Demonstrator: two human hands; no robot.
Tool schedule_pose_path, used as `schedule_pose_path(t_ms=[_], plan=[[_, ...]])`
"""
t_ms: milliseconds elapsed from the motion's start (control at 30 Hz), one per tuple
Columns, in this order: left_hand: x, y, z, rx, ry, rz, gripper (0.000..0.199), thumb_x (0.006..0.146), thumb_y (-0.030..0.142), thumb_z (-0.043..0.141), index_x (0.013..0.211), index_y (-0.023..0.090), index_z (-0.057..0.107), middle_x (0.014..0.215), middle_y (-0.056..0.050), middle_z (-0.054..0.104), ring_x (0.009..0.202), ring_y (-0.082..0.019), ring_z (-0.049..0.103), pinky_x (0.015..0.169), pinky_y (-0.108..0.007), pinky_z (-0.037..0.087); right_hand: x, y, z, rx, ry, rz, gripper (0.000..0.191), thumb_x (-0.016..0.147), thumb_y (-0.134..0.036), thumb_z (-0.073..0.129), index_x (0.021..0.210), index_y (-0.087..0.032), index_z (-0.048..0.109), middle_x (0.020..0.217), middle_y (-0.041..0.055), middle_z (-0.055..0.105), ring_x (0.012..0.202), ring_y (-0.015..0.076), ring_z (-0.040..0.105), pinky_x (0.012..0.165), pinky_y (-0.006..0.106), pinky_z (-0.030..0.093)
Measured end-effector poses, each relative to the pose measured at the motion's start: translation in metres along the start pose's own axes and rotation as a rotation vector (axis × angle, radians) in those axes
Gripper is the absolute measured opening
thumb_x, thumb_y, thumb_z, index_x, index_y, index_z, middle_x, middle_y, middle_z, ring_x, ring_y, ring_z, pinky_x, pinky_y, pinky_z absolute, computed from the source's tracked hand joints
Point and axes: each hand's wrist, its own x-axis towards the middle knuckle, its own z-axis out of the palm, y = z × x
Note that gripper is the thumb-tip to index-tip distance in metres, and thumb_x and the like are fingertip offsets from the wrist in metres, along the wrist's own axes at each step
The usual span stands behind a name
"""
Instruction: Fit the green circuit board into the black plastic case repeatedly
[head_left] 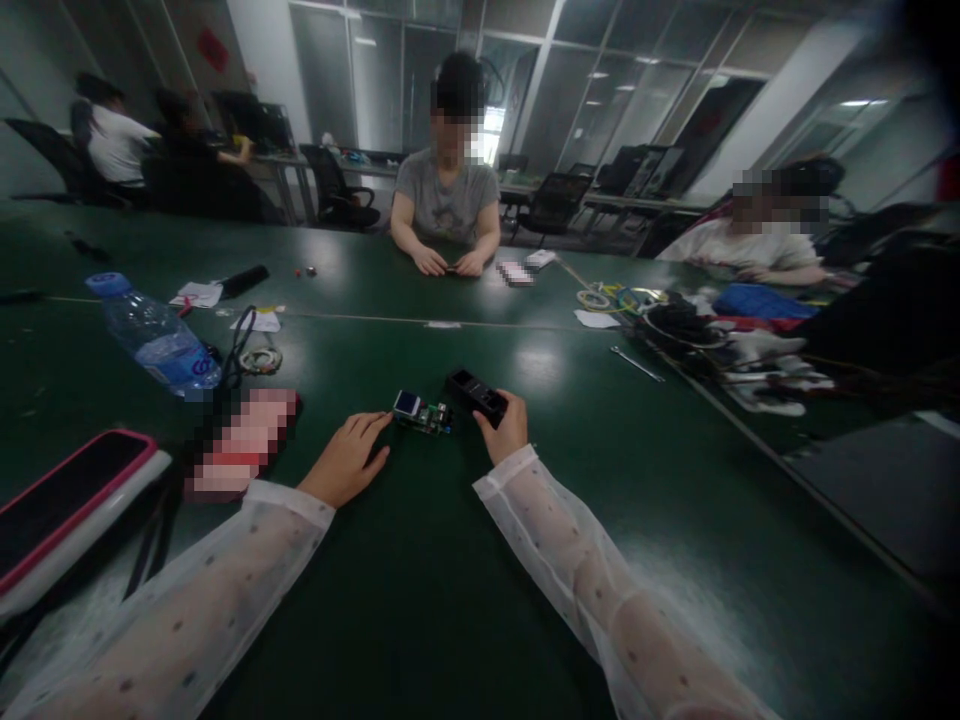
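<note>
"Head view: what lies between the hands, left to right?"

"I see a bare green circuit board (429, 420) with a small square screen (407, 403) on the dark green tabletop (420, 570), then, just beside it, an oblong black casing (474, 391), probably plastic."

"How would they handle?"

"I judge the board light, stiff and fragile, best taken by its edges, clear of the screen. The casing looks light, stiff, perhaps slippery; I'd hold its long sides."

"And the grip?"

"My left hand (351, 460) is palm down, fingers loosely spread, pinching nothing; its fingertips come to the board's left end, though I can't tell whether they touch. My right hand (511, 430) pinches the casing's near end, thumb and fingers parted only by its width."
</note>
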Motion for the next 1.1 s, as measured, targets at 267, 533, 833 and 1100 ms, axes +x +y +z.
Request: schedule_pose_path(t_ms=[267, 533, 833, 1100], plan=[[0.012, 0.000, 0.003, 0.097, 0.037, -0.050, 0.032, 0.089, 0.020, 0.043, 0.121, 0.017, 0.048, 0.117, -0.011, 0.056, 0.110, -0.026, 0.050, 0.091, -0.045, 0.046, -0.009, -0.037, -0.011, 0.130, 0.107, -0.122, 0.053, 0.080, -0.032, 0.062, 0.126, -0.018, 0.039, 0.117, 0.0136, 0.048, 0.109, 0.0273, 0.051, 0.090, 0.047, 0.048], [0.011, 0.005, 0.002, 0.100, 0.056, -0.045, 0.032, 0.090, 0.019, 0.041, 0.122, 0.016, 0.046, 0.119, -0.012, 0.054, 0.113, -0.027, 0.049, 0.090, -0.046, 0.045, -0.023, -0.073, 0.002, 0.229, -0.127, -0.301, 0.051, 0.086, -0.029, 0.056, 0.132, -0.022, 0.035, 0.119, 0.0129, 0.047, 0.114, 0.0273, 0.049, 0.092, 0.049, 0.049], [0.010, 0.003, 0.003, 0.087, 0.038, -0.039, 0.032, 0.091, 0.019, 0.040, 0.123, 0.017, 0.048, 0.124, -0.012, 0.051, 0.116, -0.027, 0.047, 0.091, -0.046, 0.045, -0.014, -0.056, 0.001, 0.247, -0.181, -0.240, 0.050, 0.086, -0.029, 0.056, 0.131, -0.022, 0.036, 0.120, 0.0124, 0.047, 0.116, 0.0270, 0.049, 0.097, 0.051, 0.046], [0.010, 0.001, 0.006, 0.090, 0.060, -0.037, 0.033, 0.091, 0.020, 0.040, 0.123, 0.018, 0.048, 0.122, -0.012, 0.051, 0.115, -0.028, 0.047, 0.090, -0.046, 0.046, -0.012, -0.049, 0.002, 0.262, -0.329, -0.237, 0.051, 0.084, -0.025, 0.058, 0.131, -0.023, 0.037, 0.121, 0.0105, 0.048, 0.114, 0.0255, 0.052, 0.096, 0.049, 0.048]])
